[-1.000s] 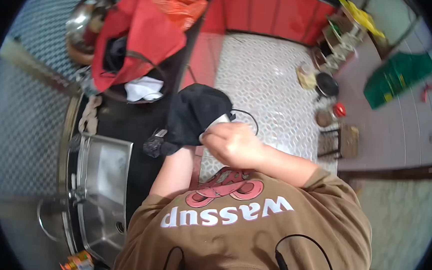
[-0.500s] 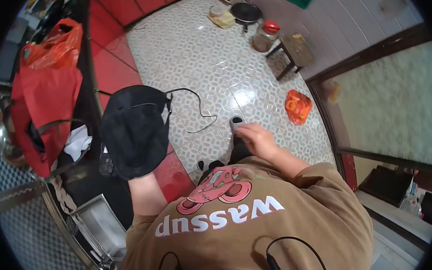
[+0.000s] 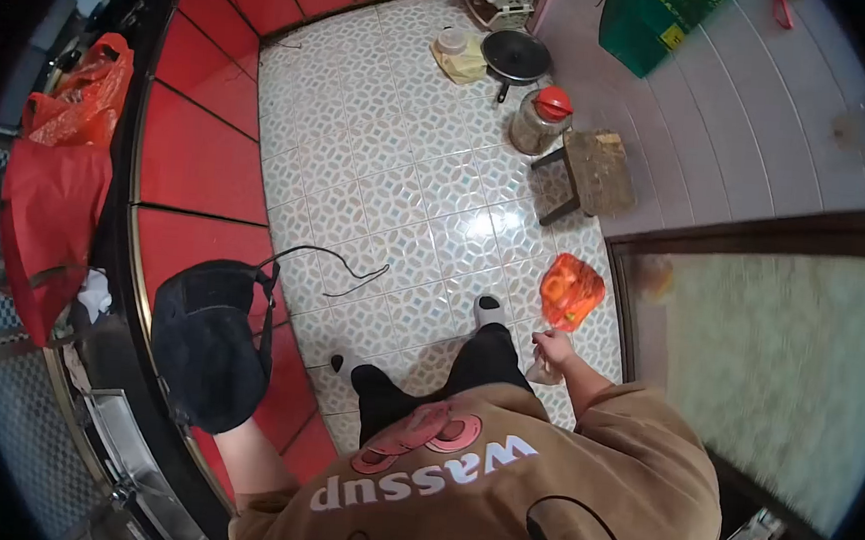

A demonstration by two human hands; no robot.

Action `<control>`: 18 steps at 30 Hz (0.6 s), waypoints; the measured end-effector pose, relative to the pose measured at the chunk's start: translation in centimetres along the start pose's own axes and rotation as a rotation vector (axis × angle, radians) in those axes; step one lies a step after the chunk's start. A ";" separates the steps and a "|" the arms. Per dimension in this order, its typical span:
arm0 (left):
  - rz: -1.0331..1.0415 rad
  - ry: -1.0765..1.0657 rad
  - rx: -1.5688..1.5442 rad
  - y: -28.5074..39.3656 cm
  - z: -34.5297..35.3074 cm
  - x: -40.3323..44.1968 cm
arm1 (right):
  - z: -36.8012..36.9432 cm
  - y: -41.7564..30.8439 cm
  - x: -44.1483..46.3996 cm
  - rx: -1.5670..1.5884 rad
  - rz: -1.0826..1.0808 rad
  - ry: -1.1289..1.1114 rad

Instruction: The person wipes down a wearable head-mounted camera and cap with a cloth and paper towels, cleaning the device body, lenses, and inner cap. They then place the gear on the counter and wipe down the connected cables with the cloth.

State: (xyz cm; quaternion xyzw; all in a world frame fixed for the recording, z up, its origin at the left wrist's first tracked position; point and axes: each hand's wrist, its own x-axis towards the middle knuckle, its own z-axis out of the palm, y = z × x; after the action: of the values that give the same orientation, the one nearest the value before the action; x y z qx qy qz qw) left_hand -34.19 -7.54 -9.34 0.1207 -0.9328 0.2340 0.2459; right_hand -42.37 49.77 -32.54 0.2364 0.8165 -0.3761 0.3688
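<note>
On the left, a limp black cloth item [image 3: 209,340] with a strap and a thin dark cord covers my left hand, whose fingers are hidden inside or behind it. Only the wrist and forearm show below. It is held up beside the red cabinet fronts. At the right, my right hand [image 3: 554,347] is low beside my leg with its fingers closed. Below them hangs a small pale, crumpled thing [image 3: 544,370], perhaps thin plastic. Just beyond that hand, an orange-red plastic bag [image 3: 571,292] lies on the tiled floor.
Red cabinets [image 3: 204,169] line the left side, with red bags [image 3: 55,224] on the counter. A wooden stool [image 3: 600,173], a red-lidded jar [image 3: 540,122] and a black pan [image 3: 516,55] stand along the right wall. A framed panel [image 3: 777,364] is at right.
The black cloth item has moved left and lower with my left arm. My right hand has shifted right and down, nearer the orange-red bag, and the pale thing now shows below it. The view has shifted.
</note>
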 end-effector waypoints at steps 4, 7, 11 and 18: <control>-0.094 -0.074 0.070 7.1 0.9 2.8 | -7.1 0.7 12.0 0.326 0.069 0.047; -0.002 -0.162 0.245 10.4 -0.2 5.4 | -10.9 2.6 20.5 0.569 0.120 0.263; 0.046 -0.208 0.642 9.6 3.2 1.6 | -14.2 4.6 35.7 0.879 0.136 0.284; -0.561 -0.224 -0.291 0.4 9.0 -6.8 | -16.4 -1.3 49.5 1.108 0.019 0.293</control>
State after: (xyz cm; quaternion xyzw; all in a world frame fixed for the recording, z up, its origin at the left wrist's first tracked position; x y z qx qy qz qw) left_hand -32.11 -10.86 -19.91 0.3615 -0.9081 0.0067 0.2114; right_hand -80.67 67.28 -63.30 0.4513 0.5378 -0.7080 0.0762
